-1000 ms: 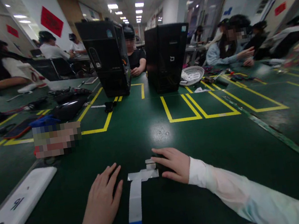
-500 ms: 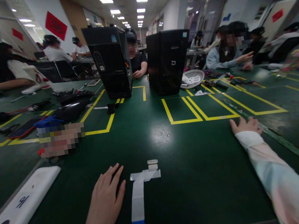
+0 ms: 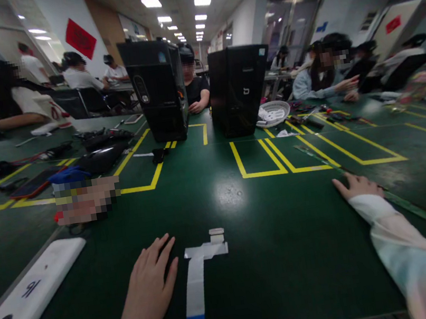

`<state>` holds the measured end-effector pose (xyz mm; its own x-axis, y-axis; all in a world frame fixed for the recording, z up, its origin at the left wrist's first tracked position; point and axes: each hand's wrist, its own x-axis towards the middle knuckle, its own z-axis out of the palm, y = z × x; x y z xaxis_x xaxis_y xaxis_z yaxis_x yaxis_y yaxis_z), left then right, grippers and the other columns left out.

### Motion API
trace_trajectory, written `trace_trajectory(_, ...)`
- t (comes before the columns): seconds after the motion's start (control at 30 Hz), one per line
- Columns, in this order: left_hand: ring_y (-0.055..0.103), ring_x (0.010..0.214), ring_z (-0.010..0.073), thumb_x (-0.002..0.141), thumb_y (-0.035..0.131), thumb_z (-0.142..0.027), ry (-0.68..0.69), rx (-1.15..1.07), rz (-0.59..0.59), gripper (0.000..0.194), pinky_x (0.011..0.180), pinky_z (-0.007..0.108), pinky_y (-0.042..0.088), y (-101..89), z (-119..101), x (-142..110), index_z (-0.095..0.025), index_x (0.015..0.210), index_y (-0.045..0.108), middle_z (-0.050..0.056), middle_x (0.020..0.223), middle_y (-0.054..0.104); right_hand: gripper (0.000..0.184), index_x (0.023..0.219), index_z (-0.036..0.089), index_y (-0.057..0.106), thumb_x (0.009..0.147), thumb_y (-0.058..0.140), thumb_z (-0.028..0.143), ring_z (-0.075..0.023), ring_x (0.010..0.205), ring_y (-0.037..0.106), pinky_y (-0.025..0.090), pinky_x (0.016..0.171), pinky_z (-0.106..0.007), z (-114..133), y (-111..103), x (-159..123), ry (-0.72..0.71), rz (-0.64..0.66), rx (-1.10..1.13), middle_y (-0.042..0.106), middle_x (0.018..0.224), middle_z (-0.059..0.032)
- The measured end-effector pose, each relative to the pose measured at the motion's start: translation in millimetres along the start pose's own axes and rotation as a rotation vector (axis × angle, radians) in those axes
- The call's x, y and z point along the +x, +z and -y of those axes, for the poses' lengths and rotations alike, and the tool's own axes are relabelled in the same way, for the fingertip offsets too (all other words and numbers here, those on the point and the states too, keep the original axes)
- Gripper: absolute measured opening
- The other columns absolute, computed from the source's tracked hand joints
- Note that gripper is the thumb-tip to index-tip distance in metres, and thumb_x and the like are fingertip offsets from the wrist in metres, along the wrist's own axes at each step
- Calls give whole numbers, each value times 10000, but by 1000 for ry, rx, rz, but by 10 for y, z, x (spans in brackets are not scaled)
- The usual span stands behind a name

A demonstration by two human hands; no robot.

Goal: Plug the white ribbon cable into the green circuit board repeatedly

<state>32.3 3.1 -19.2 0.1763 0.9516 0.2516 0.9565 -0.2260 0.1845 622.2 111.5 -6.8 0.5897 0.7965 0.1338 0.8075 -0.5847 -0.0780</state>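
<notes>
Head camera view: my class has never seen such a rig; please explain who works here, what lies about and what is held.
No robot here: one camera on a person's head looks forward and down at their bare hands. The left hand holds nothing, beside a pale flat cable with a blue end. The right hand is at a long green strip; its grip is unclear. The green table also bears a white oblong object and black computer cases.

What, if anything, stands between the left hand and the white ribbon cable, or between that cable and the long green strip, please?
Nothing visible stands between the left hand and the white ribbon cable. Between that cable and the long green strip, only the right hand is in the way, covering the strip's middle part.
</notes>
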Motion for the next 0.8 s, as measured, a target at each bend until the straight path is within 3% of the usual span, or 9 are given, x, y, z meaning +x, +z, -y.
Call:
trace_trajectory(0.23, 453, 1340, 291, 946, 318, -483, -12, 11, 21, 553, 1105, 547, 359, 0, -8, -2, -194, 1377, 509, 96, 1451, 501, 625, 1346, 93, 524, 886, 359, 483, -337, 1110, 565, 409, 996, -429, -225, 47, -130, -335, 2, -16, 590, 1197, -205)
trace_trajectory(0.37, 439, 1352, 293, 947, 306, -491, -20, 27, 27, 562, 1109, 546, 355, 4, -5, -10, -194, 1380, 506, 94, 1457, 495, 544, 1243, 120, 582, 868, 337, 430, -296, 1061, 596, 458, 962, -416, -453, 121, -116, -543, -106, 99, 637, 1098, -177)
trace_trajectory(0.47, 439, 1353, 295, 946, 316, -492, -20, 32, 34, 554, 1103, 555, 359, 12, 12, -15, -210, 1385, 500, 89, 1458, 495, 581, 1243, 91, 596, 879, 322, 452, -319, 1179, 539, 430, 999, -430, -545, 109, -134, -381, -170, 73, 583, 1217, -226)
trace_trajectory(0.63, 440, 1352, 302, 943, 332, -487, -2, 27, 21, 544, 1096, 565, 366, 26, 39, -16, -226, 1395, 488, 88, 1465, 487, 707, 1321, 95, 556, 915, 220, 566, -433, 1256, 453, 375, 983, -569, -530, 29, -240, 191, -154, -12, 462, 1364, -288)
trace_trajectory(0.7, 444, 1348, 306, 944, 332, -487, 3, 32, 18, 545, 1093, 568, 369, 25, 40, -17, -223, 1393, 491, 91, 1464, 488, 719, 1334, 67, 535, 926, 203, 557, -429, 1256, 456, 366, 979, -560, -539, 32, -232, 221, -115, -30, 468, 1331, -323)
trace_trajectory(0.8, 455, 1339, 309, 942, 329, -490, 11, 45, 17, 550, 1091, 566, 372, 19, 37, -16, -214, 1386, 501, 96, 1454, 499, 684, 1314, -5, 532, 943, 236, 488, -394, 1232, 488, 376, 976, -494, -596, 65, -141, 110, -74, -63, 502, 1260, -356)
